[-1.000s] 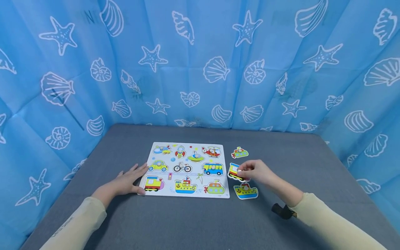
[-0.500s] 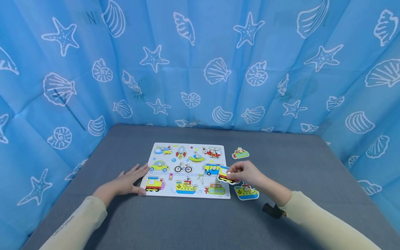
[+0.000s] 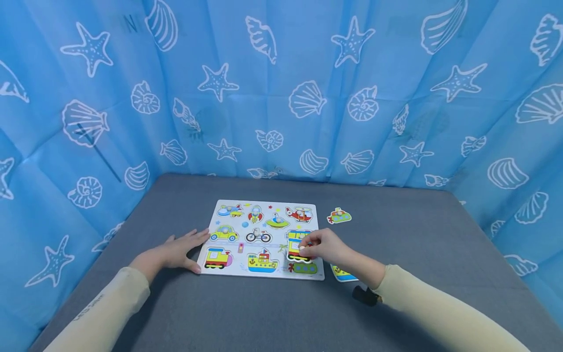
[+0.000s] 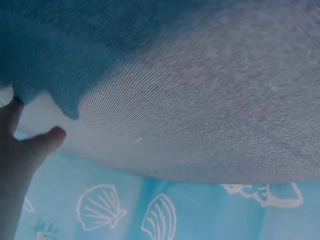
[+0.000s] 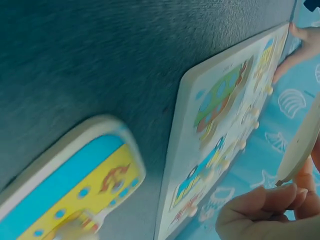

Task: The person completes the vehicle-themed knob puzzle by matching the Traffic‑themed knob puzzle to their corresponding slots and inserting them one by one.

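My right hand (image 3: pixel 326 246) pinches the train puzzle piece (image 3: pixel 292 250) by its knob, holding it over the right part of the white puzzle board (image 3: pixel 241 269). The train overlaps the bus and the submarine picture (image 3: pixel 304 268) in the head view. Seen from the right wrist, the raised piece (image 5: pixel 301 142) shows edge-on, its printed face hidden. My left hand (image 3: pixel 178 251) lies at the board's left edge, fingers spread. A boat piece (image 5: pixel 75 192) rests beside the board's right side, partly covered by my right forearm in the head view. Behind it lies a submarine piece (image 3: pixel 339 215).
Several knobbed pieces sit in the board, among them a plane, a rocket, a car (image 3: pixel 224 233) and a helicopter (image 3: pixel 299 214). Train and boat pictures show in the front row. A blue shell-print curtain (image 3: pixel 272 73) encloses the grey table (image 3: pixel 246 318).
My right hand has lifted the train piece from the table and carried it left, over the board. The left hand has stayed at the board's edge.
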Motion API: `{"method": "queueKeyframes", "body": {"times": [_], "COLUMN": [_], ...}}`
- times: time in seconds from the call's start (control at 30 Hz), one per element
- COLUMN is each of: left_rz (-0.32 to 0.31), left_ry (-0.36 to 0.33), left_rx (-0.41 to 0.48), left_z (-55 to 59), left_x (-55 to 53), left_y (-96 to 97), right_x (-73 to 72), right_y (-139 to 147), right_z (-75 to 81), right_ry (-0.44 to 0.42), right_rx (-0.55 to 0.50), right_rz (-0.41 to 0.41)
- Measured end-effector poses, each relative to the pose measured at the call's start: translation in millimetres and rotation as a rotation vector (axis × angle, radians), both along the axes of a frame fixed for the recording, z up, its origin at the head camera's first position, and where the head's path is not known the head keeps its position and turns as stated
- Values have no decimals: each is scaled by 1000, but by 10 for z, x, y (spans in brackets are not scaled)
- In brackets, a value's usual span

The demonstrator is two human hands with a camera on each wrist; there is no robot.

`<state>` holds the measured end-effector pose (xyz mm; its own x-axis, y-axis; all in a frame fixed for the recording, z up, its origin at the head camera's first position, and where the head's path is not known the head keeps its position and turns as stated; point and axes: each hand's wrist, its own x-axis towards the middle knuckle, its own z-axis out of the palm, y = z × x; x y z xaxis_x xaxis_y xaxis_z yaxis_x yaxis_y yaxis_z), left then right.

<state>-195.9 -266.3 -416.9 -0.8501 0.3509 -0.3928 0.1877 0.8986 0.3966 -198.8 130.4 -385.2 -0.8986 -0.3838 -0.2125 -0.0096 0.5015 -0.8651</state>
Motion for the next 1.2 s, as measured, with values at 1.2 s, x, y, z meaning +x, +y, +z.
{"method": "queueKeyframes", "body": {"times": [1.2], "left_rz": [-39], "left_ry": [84], "left_rx": [-98], "left_z": [-36], "left_x": [-6], "left_y": [-10], "right_x": [11], "right_y": [-883], "right_z": [-220], "right_ry": [-81], "right_rx": [-26], "right_rz": [54]}}
